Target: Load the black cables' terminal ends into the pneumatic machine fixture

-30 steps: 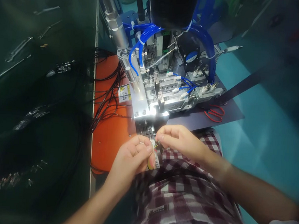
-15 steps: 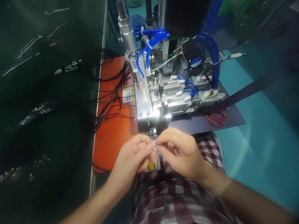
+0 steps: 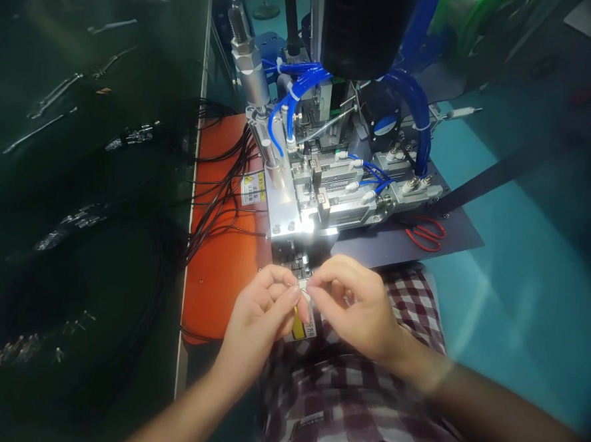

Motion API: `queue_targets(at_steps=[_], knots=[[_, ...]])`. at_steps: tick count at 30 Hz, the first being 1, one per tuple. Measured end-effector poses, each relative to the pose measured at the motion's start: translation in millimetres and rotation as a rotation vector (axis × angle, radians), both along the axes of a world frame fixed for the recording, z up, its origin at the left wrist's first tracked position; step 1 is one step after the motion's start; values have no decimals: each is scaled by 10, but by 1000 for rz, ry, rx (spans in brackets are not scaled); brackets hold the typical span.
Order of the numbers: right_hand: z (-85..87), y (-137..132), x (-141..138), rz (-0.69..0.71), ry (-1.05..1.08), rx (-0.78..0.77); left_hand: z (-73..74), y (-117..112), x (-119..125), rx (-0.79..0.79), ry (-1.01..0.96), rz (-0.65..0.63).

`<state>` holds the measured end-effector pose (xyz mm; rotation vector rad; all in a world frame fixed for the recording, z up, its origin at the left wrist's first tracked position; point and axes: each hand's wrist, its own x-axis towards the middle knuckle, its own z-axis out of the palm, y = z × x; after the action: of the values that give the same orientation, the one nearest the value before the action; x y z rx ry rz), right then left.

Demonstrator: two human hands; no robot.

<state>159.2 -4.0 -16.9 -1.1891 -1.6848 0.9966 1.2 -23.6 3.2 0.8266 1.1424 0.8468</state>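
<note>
My left hand is closed in a pinch, thumb against the fingers, just in front of the machine. Facing it, my right hand pinches too, its fingertips very close to those of the left. Something tiny and pale shows at the fingertips, too small to name. Behind the hands lies the front metal block of the machine, brightly lit at its upper edge. Below the fingers a yellow and white label is partly covered by my left hand.
Black cables cross the orange board on the left. The dark green surface holds several clusters of small metal parts. Red-handled pliers or scissors lie at right. Blue air tubes arch above the machine.
The fingertips of my hands have drawn very slightly apart. Both hands keep their pinch, and the whole view has shifted a little.
</note>
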Motion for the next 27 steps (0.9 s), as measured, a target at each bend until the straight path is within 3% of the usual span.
queue_targets(at_steps=[3,5,11,21,23,27], knots=[[2,0,39,22,-176,339,1,1,2,1,8,9],[4,-5,46,25,-224,413,1,-2,6,7,16,20],[17,-47,-15,-40,-129,345,-8,-33,34,47,65,54],[36,-28,-30,14,-103,297,-19,-84,35,63,159,113],[43,-8,-21,25,-66,188,-33,-66,18,13,104,107],[55,66,17,-12,149,-341,-45,-8,-13,-45,-2,110]])
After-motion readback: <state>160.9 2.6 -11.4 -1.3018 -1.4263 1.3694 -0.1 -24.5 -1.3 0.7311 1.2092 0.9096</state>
